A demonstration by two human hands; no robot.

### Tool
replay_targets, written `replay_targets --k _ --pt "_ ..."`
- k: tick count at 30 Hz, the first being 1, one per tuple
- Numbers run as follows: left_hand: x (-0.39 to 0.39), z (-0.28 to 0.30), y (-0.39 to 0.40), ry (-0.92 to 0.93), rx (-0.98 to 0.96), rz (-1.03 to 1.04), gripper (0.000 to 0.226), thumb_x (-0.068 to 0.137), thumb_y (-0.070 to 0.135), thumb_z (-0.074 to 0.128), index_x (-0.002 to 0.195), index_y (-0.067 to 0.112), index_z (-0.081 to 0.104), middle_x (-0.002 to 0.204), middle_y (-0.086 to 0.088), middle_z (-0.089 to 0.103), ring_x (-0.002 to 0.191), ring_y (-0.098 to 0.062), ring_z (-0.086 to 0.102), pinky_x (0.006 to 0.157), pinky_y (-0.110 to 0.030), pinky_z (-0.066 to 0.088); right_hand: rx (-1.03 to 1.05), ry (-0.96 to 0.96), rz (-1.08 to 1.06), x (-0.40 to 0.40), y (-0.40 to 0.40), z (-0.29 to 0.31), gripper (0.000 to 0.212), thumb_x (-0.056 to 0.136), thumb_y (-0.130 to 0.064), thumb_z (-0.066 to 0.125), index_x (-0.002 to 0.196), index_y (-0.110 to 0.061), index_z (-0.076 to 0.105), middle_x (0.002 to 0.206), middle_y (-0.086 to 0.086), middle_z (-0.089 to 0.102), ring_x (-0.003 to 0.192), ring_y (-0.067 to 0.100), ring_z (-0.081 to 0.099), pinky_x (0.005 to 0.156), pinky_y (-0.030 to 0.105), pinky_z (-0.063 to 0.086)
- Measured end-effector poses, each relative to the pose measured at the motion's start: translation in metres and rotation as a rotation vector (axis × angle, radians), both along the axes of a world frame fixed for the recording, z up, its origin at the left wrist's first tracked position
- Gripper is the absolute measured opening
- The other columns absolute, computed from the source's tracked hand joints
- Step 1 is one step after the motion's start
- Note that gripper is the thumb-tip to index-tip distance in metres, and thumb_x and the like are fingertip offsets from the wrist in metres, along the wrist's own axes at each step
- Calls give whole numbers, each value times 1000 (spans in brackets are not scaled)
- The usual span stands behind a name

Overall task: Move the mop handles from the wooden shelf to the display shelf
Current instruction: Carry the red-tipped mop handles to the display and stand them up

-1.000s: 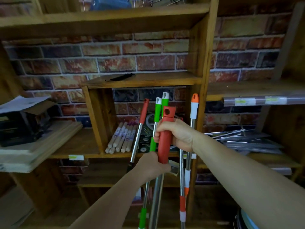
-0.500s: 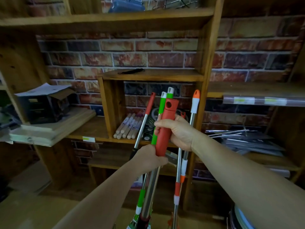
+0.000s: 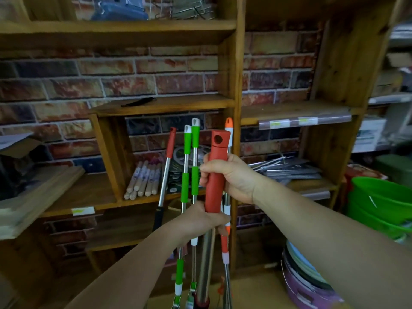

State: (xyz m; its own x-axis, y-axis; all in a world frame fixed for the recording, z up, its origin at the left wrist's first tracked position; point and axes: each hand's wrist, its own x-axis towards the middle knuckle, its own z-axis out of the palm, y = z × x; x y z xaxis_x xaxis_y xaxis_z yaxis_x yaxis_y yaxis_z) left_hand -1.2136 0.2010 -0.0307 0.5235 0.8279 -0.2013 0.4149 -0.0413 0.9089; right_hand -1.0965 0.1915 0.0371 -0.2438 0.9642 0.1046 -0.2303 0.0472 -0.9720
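Right hand: the right hand [image 3: 231,175] was wrapped around the thick red grip [image 3: 216,172] of one mop handle, holding it upright in front of the wooden shelf [image 3: 234,85].
Left hand: the left hand [image 3: 200,217] clasped the same handle just below the red grip, where its steel tube [image 3: 206,264] began.
Other mop handles: two green-banded handles [image 3: 189,166], a thin red-topped handle [image 3: 168,166] and an orange-topped handle [image 3: 228,126] stood just beside the held one, leaning at the shelf's front.
In the way: the green-banded pair stood close on the left of the hands, the orange-topped handle right behind the red grip.
Around: wooden dowels [image 3: 145,179] lay in the cubby behind; green buckets [image 3: 379,201] and stacked basins [image 3: 310,277] stood at the right.
Change: against the earlier view, both hands kept their hold, and the buckets had come into sight on the right.
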Motion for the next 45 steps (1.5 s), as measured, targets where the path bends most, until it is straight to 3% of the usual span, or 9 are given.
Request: replay_targets --k 3,8,13,21,25,30,40,42,45 --pt "-6 -3 1 -9 -4 -44 22 81 28 66 63 17 60 65 0 70 88 -14 65 94 -26 39 10 -7 -67 -10 -5 -2 21 84 -1 61 69 -16 56 51 -3 58 51 10 57 69 29 50" --pt "-9 1 -5 -15 31 -38 26 82 32 66 66 14 57 63 -2 67 74 -7 63 73 -18 40 8 -87 -189 -22 -16 1 20 81 -5 67 67 -16 56 52 -4 61 53 10 59 73 31 51" --pt "-14 14 -13 -9 63 -86 20 82 29 67 78 10 60 61 -1 67 78 -11 64 81 -23 41 8 -190 -202 -26 -30 17 18 82 -13 67 67 -17 57 55 -3 61 60 16 60 76 34 52" --pt "-3 46 -33 -62 134 -181 25 78 27 72 58 16 61 56 2 67 68 -7 63 88 -27 46 112 -296 -193 -12 -62 62 18 84 -12 64 67 -11 59 63 3 60 61 15 63 67 26 57" --pt "8 76 -50 -118 212 -244 25 75 25 75 57 16 60 53 6 65 62 -2 60 73 -21 46 180 -296 -221 -5 -82 92 19 84 -13 64 66 -10 58 56 2 59 52 15 62 55 24 56" --pt "25 115 -70 -234 258 -342 27 73 17 76 56 17 56 48 5 62 55 -7 61 75 -23 50 256 -300 -297 6 -105 129 18 84 -17 64 69 -9 58 51 1 58 48 13 60 57 29 57" --pt "95 157 -118 -453 240 -486 30 82 16 68 57 8 53 54 -8 55 47 -5 53 46 -6 45 374 -401 -542 60 -160 171 20 82 -20 64 65 -12 57 51 1 58 48 15 59 54 29 53" --pt "114 157 -127 -454 277 -527 30 81 20 69 58 10 54 55 -7 57 52 -9 55 53 -9 49 369 -393 -591 73 -173 172 20 84 -18 63 66 -12 56 51 0 57 47 15 57 55 30 53" --pt "144 155 -139 -426 304 -566 31 78 25 72 54 16 56 51 -3 60 59 -17 59 81 -35 53 350 -360 -678 93 -193 172 22 85 -14 60 65 -11 53 51 1 54 46 15 53 55 29 53"
